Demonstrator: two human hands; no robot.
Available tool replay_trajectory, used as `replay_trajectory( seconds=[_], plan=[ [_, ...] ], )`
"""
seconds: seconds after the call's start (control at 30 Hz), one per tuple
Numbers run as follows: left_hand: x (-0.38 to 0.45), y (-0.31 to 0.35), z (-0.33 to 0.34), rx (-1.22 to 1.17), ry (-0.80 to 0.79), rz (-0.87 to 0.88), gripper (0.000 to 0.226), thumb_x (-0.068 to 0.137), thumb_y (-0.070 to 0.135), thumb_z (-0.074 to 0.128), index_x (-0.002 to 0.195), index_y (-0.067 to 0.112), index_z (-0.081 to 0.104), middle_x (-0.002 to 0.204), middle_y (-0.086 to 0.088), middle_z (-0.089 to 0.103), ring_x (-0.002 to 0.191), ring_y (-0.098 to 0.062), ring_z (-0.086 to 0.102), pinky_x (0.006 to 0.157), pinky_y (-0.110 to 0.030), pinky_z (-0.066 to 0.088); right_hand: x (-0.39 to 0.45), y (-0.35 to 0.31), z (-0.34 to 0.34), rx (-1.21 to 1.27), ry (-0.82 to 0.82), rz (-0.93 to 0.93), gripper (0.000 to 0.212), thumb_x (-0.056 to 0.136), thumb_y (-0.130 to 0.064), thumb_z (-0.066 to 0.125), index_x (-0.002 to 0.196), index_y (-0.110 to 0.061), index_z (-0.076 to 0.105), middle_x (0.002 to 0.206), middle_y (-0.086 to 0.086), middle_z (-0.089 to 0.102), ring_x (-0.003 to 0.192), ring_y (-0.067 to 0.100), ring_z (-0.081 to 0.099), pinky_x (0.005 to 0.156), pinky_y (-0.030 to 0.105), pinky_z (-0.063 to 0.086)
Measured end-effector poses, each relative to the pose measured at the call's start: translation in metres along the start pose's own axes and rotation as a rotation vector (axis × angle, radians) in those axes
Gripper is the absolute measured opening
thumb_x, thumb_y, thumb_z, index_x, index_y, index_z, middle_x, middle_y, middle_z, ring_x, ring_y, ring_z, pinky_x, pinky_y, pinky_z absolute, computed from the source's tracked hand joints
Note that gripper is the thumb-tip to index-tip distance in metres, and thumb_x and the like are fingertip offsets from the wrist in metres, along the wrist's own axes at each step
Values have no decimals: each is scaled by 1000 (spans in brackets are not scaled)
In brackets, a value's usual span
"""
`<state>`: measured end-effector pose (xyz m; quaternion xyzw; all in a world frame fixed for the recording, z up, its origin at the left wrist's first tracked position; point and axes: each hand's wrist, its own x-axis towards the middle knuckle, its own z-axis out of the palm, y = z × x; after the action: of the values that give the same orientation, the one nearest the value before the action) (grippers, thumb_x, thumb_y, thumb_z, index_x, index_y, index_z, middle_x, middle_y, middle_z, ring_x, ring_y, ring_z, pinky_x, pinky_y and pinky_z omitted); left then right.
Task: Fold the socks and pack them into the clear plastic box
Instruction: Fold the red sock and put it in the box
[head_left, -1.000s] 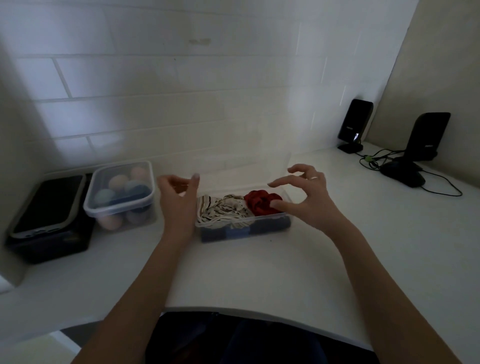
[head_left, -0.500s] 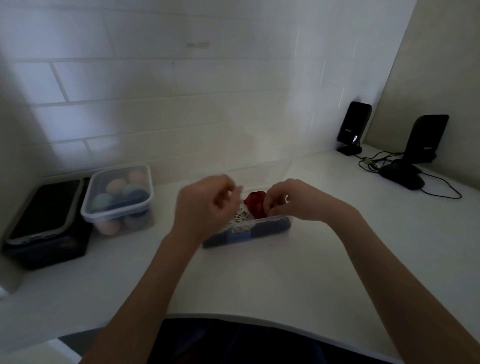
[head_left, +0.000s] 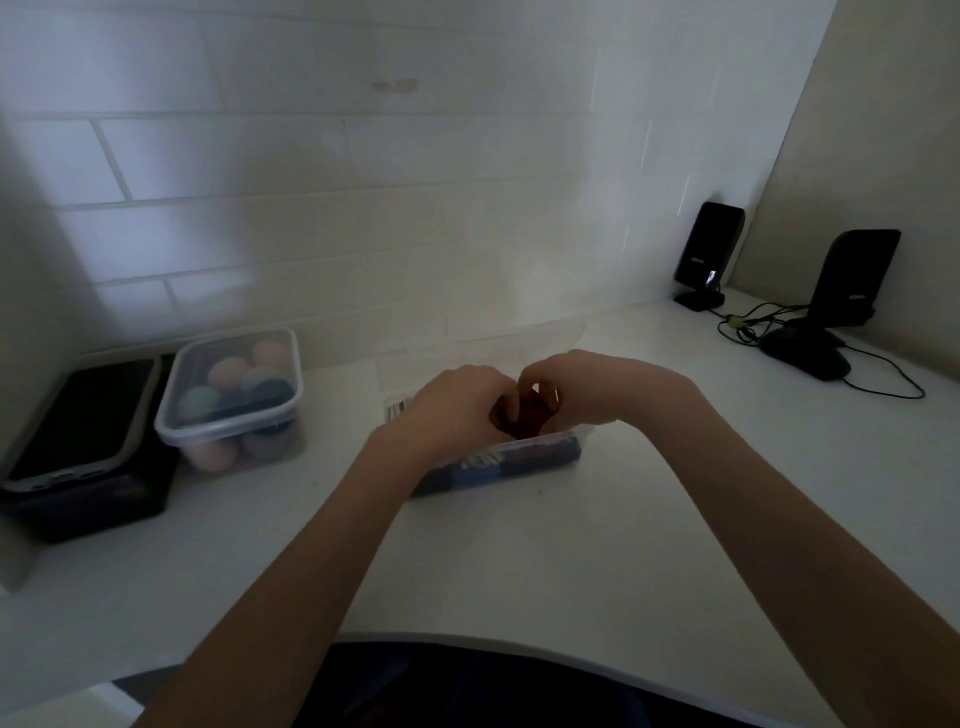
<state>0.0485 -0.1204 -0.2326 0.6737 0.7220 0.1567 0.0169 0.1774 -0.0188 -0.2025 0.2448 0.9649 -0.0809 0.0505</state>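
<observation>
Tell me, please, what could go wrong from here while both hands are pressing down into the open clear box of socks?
1. The clear plastic box looks full, and the red sock sits high under the left hand and right hand; it may spring back up once released.
2. Nothing braces the box, so pressing could slide it across the white counter.
3. Its lid seems to lean behind; a nudge might tip it.
</observation>
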Motion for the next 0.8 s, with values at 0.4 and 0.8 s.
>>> replay_trajectory(
  seconds=[0.4, 0.8],
  plan=[
    [8, 10, -4, 58, -155, -59, 34, 77, 35, 68, 104, 18, 58, 105, -3, 64, 89, -21, 59, 72, -32, 49, 16, -4, 3, -328, -85, 32, 44, 81, -39, 61, 121, -30, 47, 120, -6, 61, 110, 19, 55, 83, 32, 32],
    [-50, -5, -18, -323, 299, -3, 39, 78, -11, 47, 90, 14, 75, 95, -2, 71, 88, -6, 56, 84, -23, 46, -35, 41, -10, 769, 399, 120, 19, 90, -4, 50, 92, -12, 68, 99, -5, 70, 92, 19, 69, 76, 27, 53]
  ],
)
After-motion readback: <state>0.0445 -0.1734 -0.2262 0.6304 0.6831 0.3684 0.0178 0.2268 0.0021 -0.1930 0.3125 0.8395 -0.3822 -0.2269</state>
